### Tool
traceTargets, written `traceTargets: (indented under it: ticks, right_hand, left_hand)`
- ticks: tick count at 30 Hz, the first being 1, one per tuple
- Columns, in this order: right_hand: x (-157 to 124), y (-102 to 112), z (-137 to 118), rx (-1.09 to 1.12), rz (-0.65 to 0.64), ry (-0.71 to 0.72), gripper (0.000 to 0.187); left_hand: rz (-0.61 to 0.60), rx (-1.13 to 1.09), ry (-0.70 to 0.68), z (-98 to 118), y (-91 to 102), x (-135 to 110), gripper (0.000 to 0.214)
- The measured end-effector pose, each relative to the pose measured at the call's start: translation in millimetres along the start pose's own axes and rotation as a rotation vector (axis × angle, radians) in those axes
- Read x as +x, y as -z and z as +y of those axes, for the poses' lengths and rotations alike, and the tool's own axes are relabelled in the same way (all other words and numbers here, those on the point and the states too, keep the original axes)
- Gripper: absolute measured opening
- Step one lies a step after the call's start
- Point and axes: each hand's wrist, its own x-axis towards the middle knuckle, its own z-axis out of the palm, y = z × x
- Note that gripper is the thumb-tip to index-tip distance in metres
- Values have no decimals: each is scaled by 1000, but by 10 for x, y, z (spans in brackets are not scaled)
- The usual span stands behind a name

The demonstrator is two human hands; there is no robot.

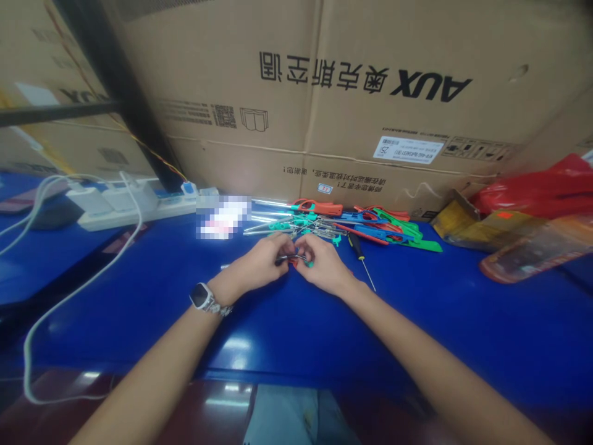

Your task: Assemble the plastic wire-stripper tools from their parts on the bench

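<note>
My left hand [264, 259], with a watch [202, 297] on its wrist, and my right hand [324, 262] meet above the blue table. Fingertips of both are closed around a small piece with a curved silver metal part [293, 256] and bits of teal and red. Its exact kind is hidden by the fingers. A thin silver rod [225, 267] sticks out left of my left hand. Just beyond the hands lies a pile of long silver tubes with orange, blue and green plastic handles [319, 208], much like stick lighters. Beside my right hand is a black-and-yellow screwdriver [356, 246].
A white power strip [134, 213] with plugs and a trailing white cable [83, 284] lies at the left. A large cardboard box [301, 123] walls off the back. A red bag [532, 188] and a clear orange-tinted container [532, 250] are at the right.
</note>
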Motion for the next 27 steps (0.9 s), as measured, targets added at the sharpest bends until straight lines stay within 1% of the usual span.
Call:
traceTargets:
  ticks: [2, 5, 7, 9, 11, 17, 20, 24, 27]
  right_hand:
    - [1, 0, 6, 25, 11, -6, 21]
    - [1, -8, 17, 25, 24, 14, 17]
    - [1, -16, 24, 0, 33, 33, 13]
    - [1, -23, 32, -20, 37, 44, 11]
    - [0, -24, 42, -25, 28, 43, 9]
    - [-3, -14, 61, 13, -9, 39, 10]
    - [-5, -17, 40, 0, -3, 29, 11]
    - [-2, -19, 14, -18, 41, 7, 6]
    - [4, -11, 19, 0, 20, 1, 6]
  left_hand:
    - [-1, -13, 17, 1, 21, -11, 21]
    - [-9, 38, 64, -28, 105, -36, 29]
    - [-44, 64, 109, -65, 167, -49, 26]
    - [-91, 44, 151, -97, 212, -56, 19]
    - [-117, 21, 163, -112, 232, -55, 16]
    - [-85, 62, 73, -84, 244, -41, 19]
    - [-54, 81, 37, -92, 239, -39, 19]
    - [-18, 86, 33, -108, 226, -37, 18]
    - [-36, 81, 40, -88, 239, -31, 16]
